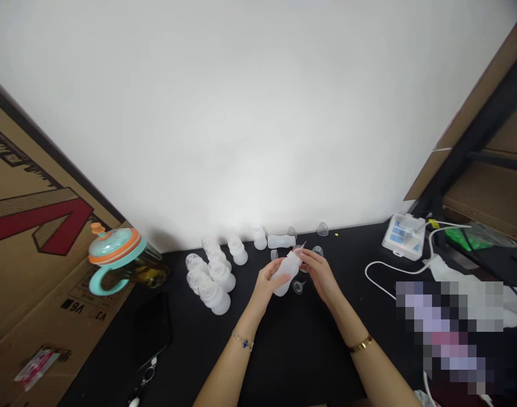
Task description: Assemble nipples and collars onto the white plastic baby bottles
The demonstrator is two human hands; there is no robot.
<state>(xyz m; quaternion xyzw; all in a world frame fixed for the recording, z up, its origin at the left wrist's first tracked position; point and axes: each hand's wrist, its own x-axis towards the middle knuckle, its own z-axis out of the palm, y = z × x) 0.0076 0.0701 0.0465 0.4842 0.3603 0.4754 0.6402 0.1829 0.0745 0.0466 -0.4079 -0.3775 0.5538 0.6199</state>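
Observation:
My left hand (267, 280) is wrapped round a white baby bottle (285, 276), which tilts with its neck up and to the right. The fingers of my right hand (318, 272) are closed on a clear teat (299, 249) at the bottle's mouth; whether it is seated there I cannot tell. Below my right fingers, another clear teat (299, 287) lies on the table. Clear dome caps (322, 229) are scattered behind my hands. A white bottle without a cap (279, 242) lies on its side near the wall. Several capped bottles (216, 297) stand in a group to the left.
A jug with a turquoise and orange lid (116, 246) stands far left beside a cardboard box (33, 243). In front of it lies a black phone (152, 328). On the right are a white power strip (403, 235), its cable and white tissue (449, 277).

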